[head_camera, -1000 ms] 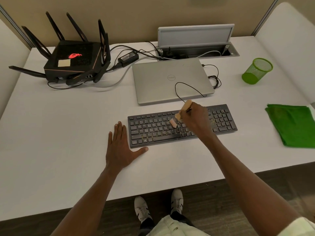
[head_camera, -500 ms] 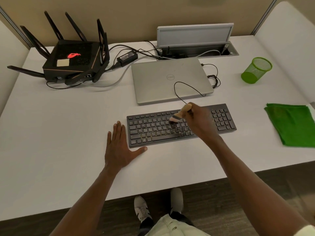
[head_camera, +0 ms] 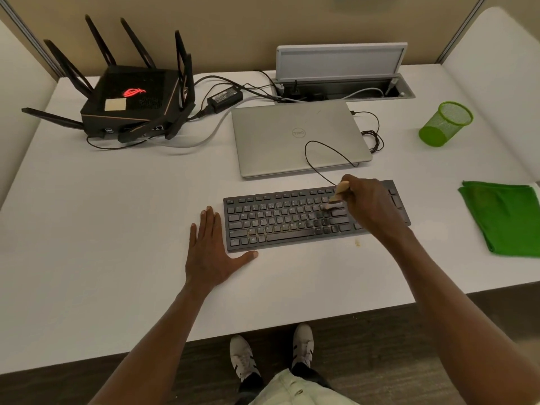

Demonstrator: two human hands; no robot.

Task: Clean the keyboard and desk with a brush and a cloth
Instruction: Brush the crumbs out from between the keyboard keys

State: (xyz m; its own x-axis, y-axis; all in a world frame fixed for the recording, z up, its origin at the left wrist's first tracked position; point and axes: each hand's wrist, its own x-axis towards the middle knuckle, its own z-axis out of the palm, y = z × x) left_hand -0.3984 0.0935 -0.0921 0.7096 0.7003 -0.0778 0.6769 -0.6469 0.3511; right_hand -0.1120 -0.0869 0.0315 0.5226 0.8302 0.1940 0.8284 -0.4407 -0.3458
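Since the earlier frames the brush (head_camera: 337, 195) has been carried rightward along the keyboard (head_camera: 280, 219), from the middle keys to the upper rows on the right side of the letter block; the left hand (head_camera: 211, 252) has been kept where it was.

The desk (head_camera: 117, 229) is seen with a router (head_camera: 131, 103) at the back left, a closed laptop (head_camera: 298, 138) just behind the keyboard, a green cup (head_camera: 445, 124) at the right and the cloth (head_camera: 505, 217) folded near the right edge, well apart from the keyboard and untouched.

The keyboard is lain flat at the desk's middle. The left hand is laid flat, fingers straight, on the desk against the keyboard's left end, with the thumb along the front edge; nothing is held by it. The right hand (head_camera: 371, 211) is curled round the brush's wooden handle, and the bristles are pressed to the keys.

A thin black cable (head_camera: 321, 153) is looped over the laptop and runs down just beside the brush handle; it could be snagged by a backward stroke. Debris is seen among the lower keys, and a small speck (head_camera: 357, 242) lies on the desk in front. Crumbs could be pushed deeper between the keys if the bristles are pressed too hard, or scattered onto the desk by quick flicks.
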